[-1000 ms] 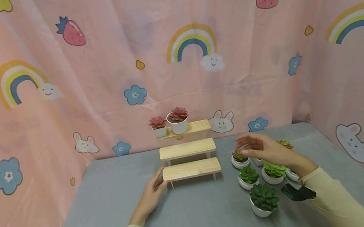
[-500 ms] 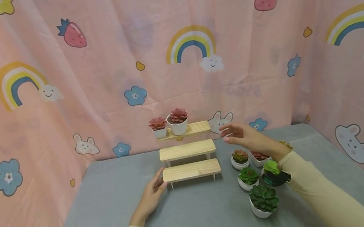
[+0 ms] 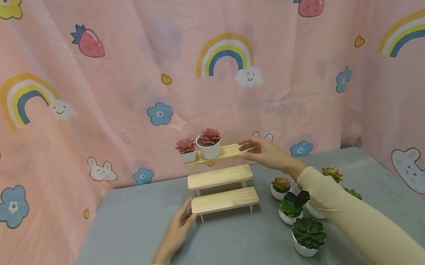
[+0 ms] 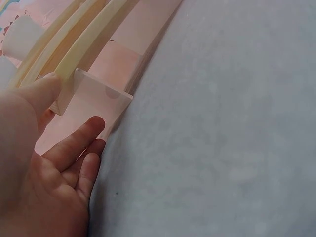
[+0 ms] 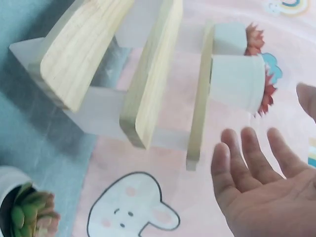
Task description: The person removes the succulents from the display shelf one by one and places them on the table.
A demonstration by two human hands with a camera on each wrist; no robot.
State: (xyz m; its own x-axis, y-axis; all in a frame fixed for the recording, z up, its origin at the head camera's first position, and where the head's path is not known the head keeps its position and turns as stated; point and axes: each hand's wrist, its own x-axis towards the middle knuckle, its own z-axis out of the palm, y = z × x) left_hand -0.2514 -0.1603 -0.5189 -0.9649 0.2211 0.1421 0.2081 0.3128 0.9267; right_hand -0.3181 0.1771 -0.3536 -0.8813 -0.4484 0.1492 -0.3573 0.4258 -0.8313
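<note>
Touching the wooden stand (image 3: 220, 177) on the counter (image 3: 129, 234) at its lowest step's left end, the left hand (image 3: 177, 230) is relaxed. The right hand (image 3: 267, 154), empty and loosely spread, hovers beside the top step, which bears two red succulents (image 3: 209, 144).

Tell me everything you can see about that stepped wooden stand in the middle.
The stepped stand is upright on the grey table, before the pink curtain. Three pale boards, wood-grained with rounded corners, rise toward the back on translucent, plastic-looking panels. The top board bears two white pots with reddish plants toward its left. The left hand touches the lowest board's left end; the right hand is open beside the top board's right end, seemingly apart from it.
</note>
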